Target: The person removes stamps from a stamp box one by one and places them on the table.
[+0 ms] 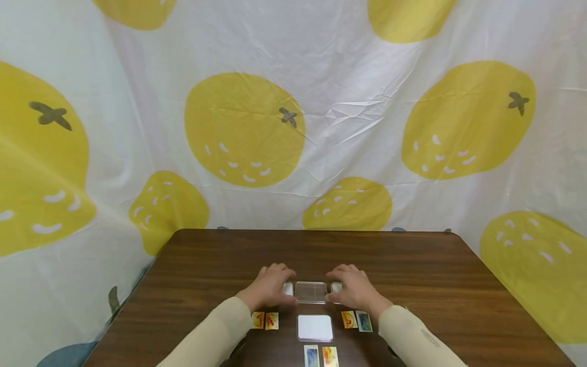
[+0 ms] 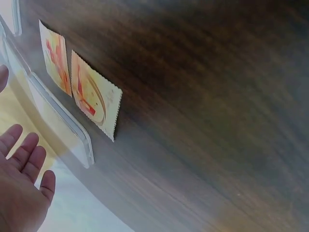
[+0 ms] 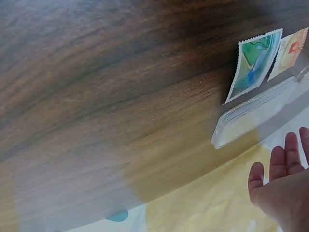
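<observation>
In the head view my left hand (image 1: 271,288) and right hand (image 1: 354,288) hover on either side of a clear, shallow plastic case (image 1: 311,292). Relaxed fingers show on both, and neither holds anything. Partly hidden by the left hand is a white-filled case (image 1: 288,289); another white-filled case (image 1: 336,288) lies partly behind the right. Two orange-red postage stamps (image 2: 91,96) lie near the left-hand case in the left wrist view. Beside the right-hand case are a green-blue stamp (image 3: 254,63) and an orange stamp (image 3: 290,52).
Nearer the body, a white-filled case (image 1: 314,327) lies flat, with a blue stamp (image 1: 311,356) and a yellow-orange stamp (image 1: 330,356) below it. Everything rests on a dark wood-grain table (image 1: 206,260). A fruit-print curtain (image 1: 344,127) hangs behind.
</observation>
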The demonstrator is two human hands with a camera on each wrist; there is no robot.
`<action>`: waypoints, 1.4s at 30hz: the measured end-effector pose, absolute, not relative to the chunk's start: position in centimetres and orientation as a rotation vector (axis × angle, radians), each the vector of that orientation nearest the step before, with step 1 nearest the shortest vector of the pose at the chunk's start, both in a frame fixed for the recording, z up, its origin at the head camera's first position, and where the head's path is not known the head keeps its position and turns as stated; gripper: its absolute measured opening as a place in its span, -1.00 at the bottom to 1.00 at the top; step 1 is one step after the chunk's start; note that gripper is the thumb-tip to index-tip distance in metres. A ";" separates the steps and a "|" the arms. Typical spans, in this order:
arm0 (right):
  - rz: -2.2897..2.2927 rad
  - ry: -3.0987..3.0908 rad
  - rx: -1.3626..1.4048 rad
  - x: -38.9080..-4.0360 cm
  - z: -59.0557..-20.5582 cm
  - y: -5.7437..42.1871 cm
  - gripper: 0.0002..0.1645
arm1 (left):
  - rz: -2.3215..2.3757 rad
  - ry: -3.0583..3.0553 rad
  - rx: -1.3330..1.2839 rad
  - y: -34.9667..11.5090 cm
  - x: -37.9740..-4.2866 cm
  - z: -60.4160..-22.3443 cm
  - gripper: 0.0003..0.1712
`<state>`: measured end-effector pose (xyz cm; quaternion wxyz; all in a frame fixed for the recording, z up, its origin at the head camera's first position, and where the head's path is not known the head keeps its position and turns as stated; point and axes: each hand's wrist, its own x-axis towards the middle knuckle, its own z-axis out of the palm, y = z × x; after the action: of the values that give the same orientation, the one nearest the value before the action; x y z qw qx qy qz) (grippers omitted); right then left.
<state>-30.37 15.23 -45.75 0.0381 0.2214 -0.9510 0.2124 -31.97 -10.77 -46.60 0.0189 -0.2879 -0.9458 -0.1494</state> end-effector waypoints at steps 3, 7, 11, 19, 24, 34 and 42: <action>0.655 -2.936 0.696 -30.7 -46.0 15.1 -0.37 | -0.445 -2.949 -0.885 -10.6 -32.3 -46.5 -0.24; 0.654 -2.949 0.719 -31.2 -46.5 14.9 -0.37 | -0.437 -2.981 -0.865 -10.3 -32.6 -46.5 -0.23; 0.647 -2.963 0.724 -31.5 -46.9 14.8 -0.35 | -0.418 -3.002 -0.851 -10.1 -32.8 -46.8 -0.22; 0.581 -2.978 0.727 -31.8 -47.2 14.4 -0.29 | -0.410 -3.031 -0.832 -10.0 -33.2 -47.1 -0.26; 0.550 -2.990 0.748 -31.9 -47.3 14.2 -0.30 | -0.372 -3.045 -0.826 -9.8 -33.4 -47.5 -0.26; 0.539 -3.038 0.737 -32.1 -47.5 14.0 -0.30 | -0.352 -3.079 -0.815 -9.4 -33.2 -47.3 -0.27; 0.519 -3.046 0.747 -32.4 -47.4 14.1 -0.32 | -0.372 -3.087 -0.813 -9.4 -33.3 -47.4 -0.36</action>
<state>-32.39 14.06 -47.37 -0.0186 0.2350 -0.9580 0.1632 -33.30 -9.43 -47.38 -0.0361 -0.2529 -0.9599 -0.1158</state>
